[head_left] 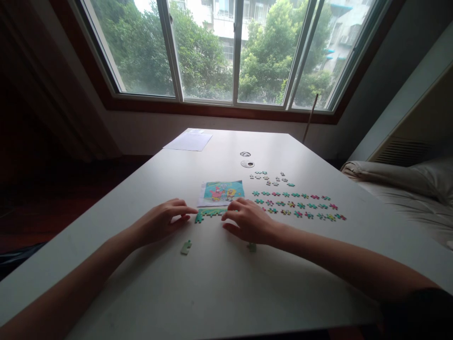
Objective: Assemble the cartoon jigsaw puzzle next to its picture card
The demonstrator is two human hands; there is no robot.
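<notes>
A joined strip of green jigsaw pieces (212,213) lies flat on the table just below a picture card with cartoon figures (221,191). My left hand (166,216) is at the strip's left end, index finger stretched to its edge and thumb apart. Over the right end rests my right hand (249,219), fingers bent, thumb spread away; its fingertips touch the strip and hide that end. One loose pale-green puzzle piece (186,247) lies below my left hand. Another pale-green puzzle piece (251,247) sits under my right wrist, partly covered.
Several rows of loose puzzle pieces (300,206) spread right of the card, with a smaller group of pieces (269,177) behind. Two round discs (247,164) lie farther back. White paper (189,140) covers the table's far left corner. A cushioned seat (399,184) stands at right.
</notes>
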